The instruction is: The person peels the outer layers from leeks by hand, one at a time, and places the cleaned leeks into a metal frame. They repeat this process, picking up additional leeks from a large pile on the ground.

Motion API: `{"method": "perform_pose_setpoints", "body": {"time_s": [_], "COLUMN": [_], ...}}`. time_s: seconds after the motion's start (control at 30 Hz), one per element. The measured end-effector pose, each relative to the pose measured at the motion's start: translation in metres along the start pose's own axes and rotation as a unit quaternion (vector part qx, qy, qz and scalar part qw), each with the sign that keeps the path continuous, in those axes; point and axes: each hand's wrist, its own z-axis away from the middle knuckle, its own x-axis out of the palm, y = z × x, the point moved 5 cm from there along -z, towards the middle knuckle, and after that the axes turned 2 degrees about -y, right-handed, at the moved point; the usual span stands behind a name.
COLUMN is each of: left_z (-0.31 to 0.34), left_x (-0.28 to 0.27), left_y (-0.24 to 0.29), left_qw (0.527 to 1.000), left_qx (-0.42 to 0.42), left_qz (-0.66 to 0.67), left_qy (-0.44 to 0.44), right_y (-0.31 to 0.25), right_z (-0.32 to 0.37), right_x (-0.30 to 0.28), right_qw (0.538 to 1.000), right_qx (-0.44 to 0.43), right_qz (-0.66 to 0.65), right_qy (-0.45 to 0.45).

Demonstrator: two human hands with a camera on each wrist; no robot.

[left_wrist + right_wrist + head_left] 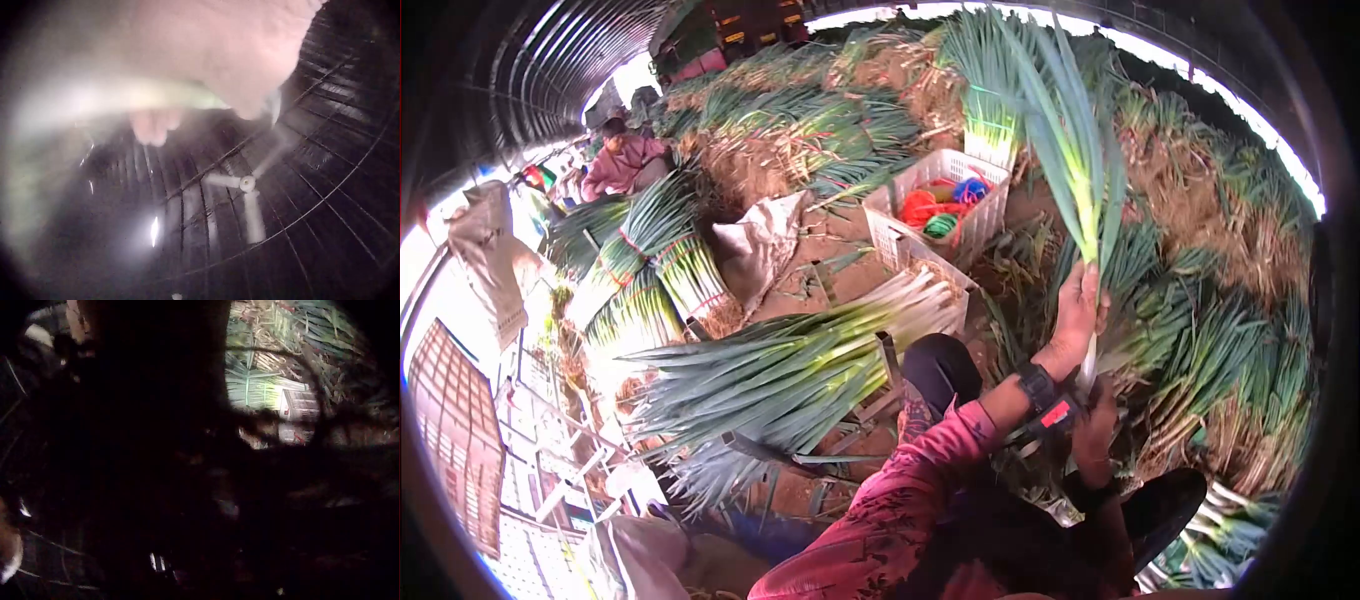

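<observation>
My left hand point(1081, 305) grips a large green onion point(1080, 190) around its pale stem and holds it upright, long green leaves fanning out above. In the left wrist view the same hand point(219, 56) curls over the blurred stem point(150, 95). Below it, my right hand point(1093, 440) is up against the white lower end of the stem, in shadow; I cannot tell whether its fingers pinch it. The right wrist view is mostly dark. A pile of trimmed green onions point(800, 350) lies beside my knee on a metal frame, white ends toward me.
A white plastic crate point(880, 235) with coils of colored twine point(940, 208) stands ahead. Tied green onion bundles point(640, 265) stand at left, near a seated person point(625, 160). Untrimmed onions point(1230, 350) heap up at right. A metal post point(888, 355) rises by the pile.
</observation>
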Motion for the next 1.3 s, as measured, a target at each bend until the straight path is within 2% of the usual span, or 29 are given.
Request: {"method": "perform_pose_setpoints", "body": {"time_s": [0.03, 0.07, 0.1, 0.13, 0.2, 0.23, 0.33, 0.37, 0.4, 0.43, 0.47, 0.5, 0.53, 0.6, 0.63, 0.67, 0.7, 0.73, 0.8, 0.87, 0.93, 1.0, 1.03, 1.07, 1.1, 1.13, 1.2, 1.27, 1.3], "left_z": [-0.002, -0.002, -0.002, -0.004, -0.017, -0.023, -0.064, -0.077, -0.099, -0.098, -0.111, -0.124, -0.118, -0.122, -0.12, -0.116, -0.114, -0.11, -0.102, -0.096, -0.09, -0.092, -0.096, -0.1, -0.103, -0.103, -0.106, -0.109, -0.103], "left_x": [-0.001, -0.005, -0.01, -0.013, -0.025, -0.033, -0.076, -0.084, -0.099, -0.099, -0.117, -0.127, -0.123, -0.132, -0.131, -0.131, -0.132, -0.132, -0.13, -0.128, -0.131, -0.141, -0.152, -0.165, -0.175, -0.181, -0.194, -0.185, -0.184], "left_y": [0.002, 0.004, 0.005, 0.006, 0.013, 0.02, 0.058, 0.064, 0.062, 0.078, 0.079, 0.079, 0.084, 0.068, 0.062, 0.058, 0.05, 0.042, 0.028, 0.014, 0.007, 0.01, 0.019, 0.023, 0.02, 0.016, 0.003, -0.001, -0.004], "left_qw": [1.0, 0.999, 0.996, 0.996, 0.989, 0.987, 0.974, 0.976, 0.978, 0.976, 0.981, 0.982, 0.985, 0.989, 0.99, 0.991, 0.992, 0.99, 0.99, 0.983, 0.976, 0.93, 0.937, 0.93, 0.934, 0.939, 0.968, 0.959, 0.979], "left_qx": [0.01, 0.033, 0.053, 0.055, 0.096, 0.103, 0.169, 0.186, 0.17, 0.197, 0.164, 0.109, 0.121, 0.071, 0.069, 0.07, 0.049, 0.031, 0.011, -0.013, -0.035, -0.103, -0.072, -0.046, -0.033, -0.024, -0.022, -0.037, -0.022], "left_qz": [-0.001, -0.009, -0.017, -0.015, -0.039, -0.036, -0.076, 0.002, 0.057, 0.044, 0.062, 0.134, 0.076, 0.118, 0.109, 0.097, 0.116, 0.134, 0.14, 0.179, 0.208, 0.329, 0.321, 0.336, 0.325, 0.312, 0.252, 0.279, 0.198], "left_qy": [0.0, 0.036, 0.071, 0.072, 0.108, 0.113, 0.132, 0.112, 0.108, 0.076, 0.082, 0.071, 0.094, 0.061, 0.059, 0.06, 0.029, 0.0, 0.002, -0.045, -0.053, -0.131, -0.117, -0.145, -0.143, -0.141, 0.003, -0.017, 0.051], "right_y": [-0.032, -0.058, -0.066, -0.059, -0.038, -0.045, 0.023, 0.055, 0.032, 0.083, 0.134, 0.129, 0.123, 0.12, 0.105, 0.052, 0.019, -0.01, -0.04, -0.049, -0.011, 0.005, 0.003, 0.024, 0.048, 0.06, 0.055, 0.044, 0.045], "right_z": [0.001, 0.004, -0.001, -0.004, -0.012, -0.006, 0.031, 0.043, 0.063, 0.071, 0.085, 0.089, 0.08, 0.049, 0.027, -0.007, -0.032, -0.054, -0.095, -0.125, -0.148, -0.115, -0.081, -0.049, -0.014, 0.015, 0.048, 0.042, 0.043], "right_x": [-0.003, -0.004, -0.004, -0.007, -0.005, -0.012, -0.018, -0.021, -0.028, -0.035, -0.044, -0.05, -0.05, -0.045, -0.042, -0.034, -0.028, -0.02, 0.004, 0.033, 0.063, 0.058, 0.045, 0.042, 0.03, 0.019, 0.002, -0.016, -0.024], "right_qw": [0.98, 0.922, 0.909, 0.908, 0.957, 0.983, 0.972, 0.958, 0.902, 0.905, 0.889, 0.834, 0.767, 0.917, 0.938, 0.963, 0.974, 0.986, 0.971, 0.967, 0.96, 0.95, 0.941, 0.931, 0.942, 0.962, 0.952, 0.95, 0.946], "right_qx": [-0.121, -0.233, -0.31, -0.312, -0.28, -0.179, -0.197, -0.271, -0.26, -0.152, -0.043, -0.019, -0.002, -0.069, -0.18, -0.028, -0.109, -0.071, -0.229, -0.233, -0.235, -0.236, -0.232, -0.187, -0.124, -0.103, -0.116, -0.084, -0.049], "right_qz": [0.136, 0.266, 0.249, 0.25, 0.071, -0.032, -0.109, 0.087, 0.343, 0.375, 0.386, 0.465, 0.532, 0.279, 0.195, 0.148, 0.116, 0.018, 0.018, 0.008, 0.038, 0.089, 0.156, 0.215, 0.203, 0.159, 0.212, 0.228, 0.244], "right_qy": [0.081, 0.159, 0.129, 0.127, 0.011, -0.03, -0.059, -0.036, -0.025, -0.133, -0.241, -0.297, -0.358, -0.275, -0.224, -0.223, -0.159, -0.147, -0.062, -0.103, -0.146, -0.187, -0.19, -0.229, -0.236, -0.196, -0.188, -0.196, -0.208]}}
